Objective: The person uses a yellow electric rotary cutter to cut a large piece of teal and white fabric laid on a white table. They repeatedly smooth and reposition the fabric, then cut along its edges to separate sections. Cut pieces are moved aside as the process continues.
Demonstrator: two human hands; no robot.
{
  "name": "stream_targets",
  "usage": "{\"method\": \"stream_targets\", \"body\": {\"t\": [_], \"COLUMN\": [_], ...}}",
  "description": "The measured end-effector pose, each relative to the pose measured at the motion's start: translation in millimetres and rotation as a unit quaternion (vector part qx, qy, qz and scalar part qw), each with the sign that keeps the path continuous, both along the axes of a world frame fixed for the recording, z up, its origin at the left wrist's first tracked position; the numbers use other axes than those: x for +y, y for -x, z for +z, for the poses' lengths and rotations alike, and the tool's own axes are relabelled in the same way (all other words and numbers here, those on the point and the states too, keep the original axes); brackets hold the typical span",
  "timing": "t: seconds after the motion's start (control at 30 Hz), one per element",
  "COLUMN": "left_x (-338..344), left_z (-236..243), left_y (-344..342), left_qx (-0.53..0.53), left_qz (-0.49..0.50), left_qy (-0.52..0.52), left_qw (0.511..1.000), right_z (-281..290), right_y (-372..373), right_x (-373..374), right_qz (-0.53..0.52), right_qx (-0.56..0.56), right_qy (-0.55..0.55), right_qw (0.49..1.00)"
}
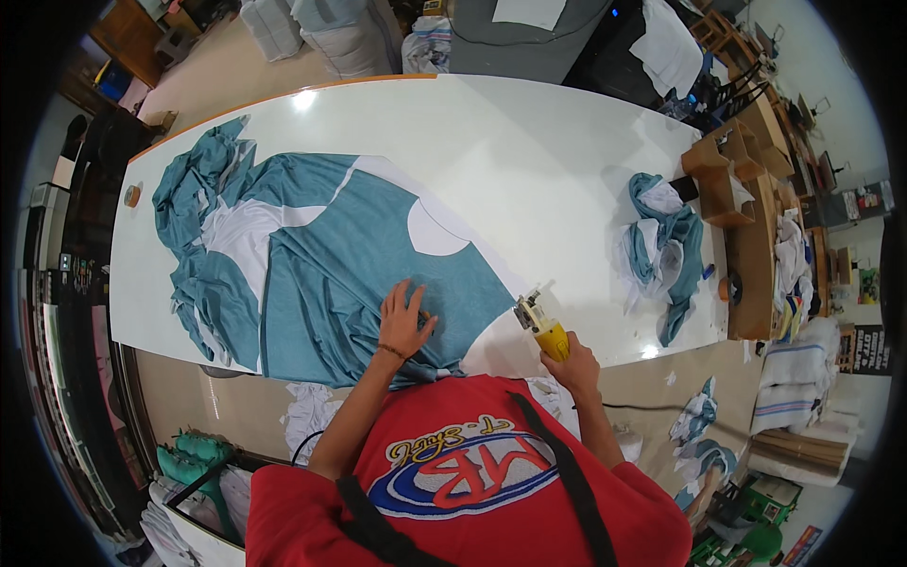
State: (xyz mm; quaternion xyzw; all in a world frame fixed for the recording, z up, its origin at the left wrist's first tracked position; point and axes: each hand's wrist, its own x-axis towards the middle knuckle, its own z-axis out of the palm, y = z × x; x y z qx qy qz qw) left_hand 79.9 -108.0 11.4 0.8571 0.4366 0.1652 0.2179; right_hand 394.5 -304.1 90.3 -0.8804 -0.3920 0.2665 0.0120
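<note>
1. Lower centre: right hand (573,369) grips yellow cutter (545,331); left hand (406,326), fingers spread, lies on teal-and-white cloth (350,236).
2. Centre to left: cloth on desk (567,170); curved edge looks cut, rumpled remainder probably uncut.
3. Right: crumpled scraps (682,241), likely already trimmed off.

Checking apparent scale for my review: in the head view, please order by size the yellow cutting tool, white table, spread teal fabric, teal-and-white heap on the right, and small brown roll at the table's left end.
1. White table
2. Spread teal fabric
3. Teal-and-white heap
4. Yellow cutting tool
5. Small brown roll
</note>
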Motion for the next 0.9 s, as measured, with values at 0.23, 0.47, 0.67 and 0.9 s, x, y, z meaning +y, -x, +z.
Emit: {"method": "stream_targets", "body": {"t": [0.23,0.47,0.67,0.9], "left_x": [-5,-6,-6,-3], "left_z": [-6,-5,-3,-3], "left_y": [12,14,16,19], "left_qx": [0.009,0.018,0.019,0.008], "left_qz": [0.004,-0.001,-0.003,0.002], "left_qy": [0.009,0.013,0.016,0.020], "left_qw": [1.000,1.000,1.000,1.000], "right_z": [0,1,4,-3], "right_y": [-8,-12,-10,-9], "right_x": [19,30,48,77], "right_qz": [0.025,0.039,0.050,0.065], "right_qx": [-0.004,-0.018,-0.007,0.003], "right_qy": [0.006,0.001,-0.014,0.008], "right_qw": [1.000,0.999,0.999,0.998]}}
